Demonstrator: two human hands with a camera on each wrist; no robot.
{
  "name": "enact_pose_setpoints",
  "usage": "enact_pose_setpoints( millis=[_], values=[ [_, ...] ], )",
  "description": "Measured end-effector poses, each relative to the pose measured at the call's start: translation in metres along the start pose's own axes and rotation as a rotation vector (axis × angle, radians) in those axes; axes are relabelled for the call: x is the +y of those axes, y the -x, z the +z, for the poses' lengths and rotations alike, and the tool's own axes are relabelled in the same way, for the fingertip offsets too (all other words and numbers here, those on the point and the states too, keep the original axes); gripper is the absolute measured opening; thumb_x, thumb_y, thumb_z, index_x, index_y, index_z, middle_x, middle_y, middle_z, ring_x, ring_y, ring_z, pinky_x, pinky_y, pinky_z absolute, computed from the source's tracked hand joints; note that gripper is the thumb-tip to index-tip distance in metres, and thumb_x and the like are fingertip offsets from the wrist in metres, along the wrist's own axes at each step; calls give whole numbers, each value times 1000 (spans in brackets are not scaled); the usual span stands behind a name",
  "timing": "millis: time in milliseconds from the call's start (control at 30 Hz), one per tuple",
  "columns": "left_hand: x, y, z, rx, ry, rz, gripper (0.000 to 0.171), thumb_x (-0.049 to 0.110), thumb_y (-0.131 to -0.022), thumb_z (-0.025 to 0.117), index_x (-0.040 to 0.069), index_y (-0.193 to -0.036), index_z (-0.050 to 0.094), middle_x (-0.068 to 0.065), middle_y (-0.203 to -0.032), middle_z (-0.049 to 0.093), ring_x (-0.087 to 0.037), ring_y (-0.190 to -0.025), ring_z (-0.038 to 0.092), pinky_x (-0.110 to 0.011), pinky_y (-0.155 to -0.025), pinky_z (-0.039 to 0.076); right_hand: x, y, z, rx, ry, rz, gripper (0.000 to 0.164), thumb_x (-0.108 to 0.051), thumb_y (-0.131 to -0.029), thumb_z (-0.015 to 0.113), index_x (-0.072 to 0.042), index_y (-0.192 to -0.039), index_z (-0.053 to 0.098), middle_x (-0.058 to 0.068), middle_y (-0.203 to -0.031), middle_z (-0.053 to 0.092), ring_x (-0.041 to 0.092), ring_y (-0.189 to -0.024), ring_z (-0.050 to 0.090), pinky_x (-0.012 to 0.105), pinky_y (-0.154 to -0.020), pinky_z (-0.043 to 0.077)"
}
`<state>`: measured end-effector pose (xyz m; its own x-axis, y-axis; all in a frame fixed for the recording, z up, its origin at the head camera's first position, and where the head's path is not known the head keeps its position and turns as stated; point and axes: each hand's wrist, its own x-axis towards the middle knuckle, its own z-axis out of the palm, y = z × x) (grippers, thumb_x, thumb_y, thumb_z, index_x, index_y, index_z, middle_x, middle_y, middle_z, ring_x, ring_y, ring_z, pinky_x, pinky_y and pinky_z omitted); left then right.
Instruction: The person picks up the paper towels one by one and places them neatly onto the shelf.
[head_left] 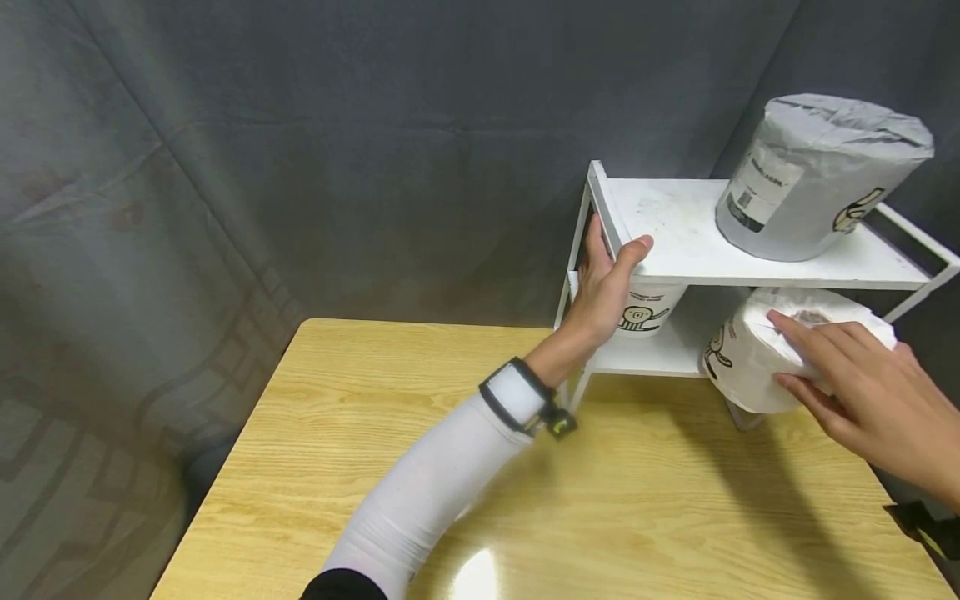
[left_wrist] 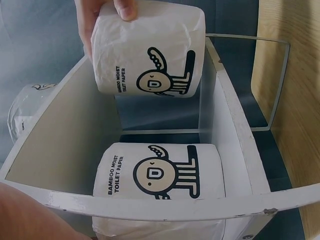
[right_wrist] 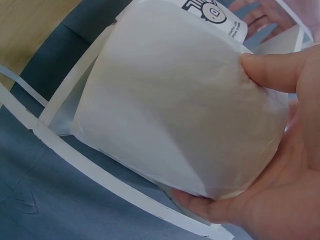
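My left hand (head_left: pixel 603 300) grips the left side frame of a small white two-tier shelf rack (head_left: pixel 660 221), its thumb over the upper tier's edge. My right hand (head_left: pixel 862 383) holds a wrapped toilet paper roll (head_left: pixel 750 354) at the right front of the lower tier. That roll is tilted, and its printed side shows in the left wrist view, thumb and fingers gripping it from the far end. In the right wrist view its plain white wrapper (right_wrist: pixel 175 110) fills the middle. Another toilet paper roll (head_left: pixel 648 307) stands on the lower tier at the left, beneath the upper board.
A larger wrapped roll (head_left: pixel 817 183) with a label stands on the upper tier's right part. The rack is at the back right of a wooden table (head_left: pixel 405 375). Grey cloth (head_left: pixel 375 158) hangs behind and to the left.
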<state>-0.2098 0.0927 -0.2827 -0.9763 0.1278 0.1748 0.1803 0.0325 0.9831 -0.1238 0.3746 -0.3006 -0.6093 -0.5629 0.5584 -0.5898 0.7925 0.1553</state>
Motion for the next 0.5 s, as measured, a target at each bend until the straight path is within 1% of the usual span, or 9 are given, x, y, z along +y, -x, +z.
enact_pose_setpoints(
  millis=[67, 100, 200, 333, 400, 500],
  values=[
    [0, 0, 0, 0, 2, 2, 97, 64, -93, 43, 28, -172, 0, -4, -178, 9, -26, -162, 13, -59, -127, 19, 3, -1, 1, -16, -4, 7, 85, -69, -107, 22, -4, -155, 51, 25, -103, 69, 42, -92, 61, 53, -50, 41],
    [0, 0, 0, 2, 0, 0, 97, 65, -93, 42, 29, -172, 0, -4, -178, 9, -26, -162, 13, -59, -127, 20, 4, -2, 1, -26, -5, 14, 83, -67, -108, 24, -4, -155, 50, 26, -104, 69, 43, -92, 61, 55, -50, 43],
    [0, 0, -1, 2, -4, -4, 97, 65, -93, 42, 29, -172, 0, -4, -178, 8, -26, -162, 13, -60, -127, 20, 7, -2, 3, -60, -12, 54, 74, -61, -110, 36, -4, -155, 50, 29, -109, 67, 46, -95, 61, 62, -54, 45],
    [-1, 0, -1, 6, -5, -3, 97, 65, -93, 42, 29, -172, 0, -4, -178, 9, -26, -162, 14, -60, -127, 20, 12, -4, 8, -73, -16, 73, 64, -51, -109, 51, -1, -149, 54, 31, -110, 67, 47, -96, 61, 63, -53, 44],
    [0, 0, -1, 5, -6, -4, 97, 65, -92, 42, 30, -172, 0, -4, -178, 8, -26, -162, 13, -61, -127, 19, 14, -5, 10, -72, -17, 70, 61, -48, -109, 53, 0, -147, 55, 30, -109, 67, 46, -96, 62, 62, -51, 44],
    [0, 0, 0, 0, -4, -4, 97, 65, -92, 42, 30, -172, 0, -3, -178, 8, -26, -162, 12, -62, -127, 19, 17, -7, 13, -80, -20, 72, 57, -42, -109, 57, 1, -147, 55, 29, -108, 68, 46, -97, 62, 63, -53, 45]
  ],
)
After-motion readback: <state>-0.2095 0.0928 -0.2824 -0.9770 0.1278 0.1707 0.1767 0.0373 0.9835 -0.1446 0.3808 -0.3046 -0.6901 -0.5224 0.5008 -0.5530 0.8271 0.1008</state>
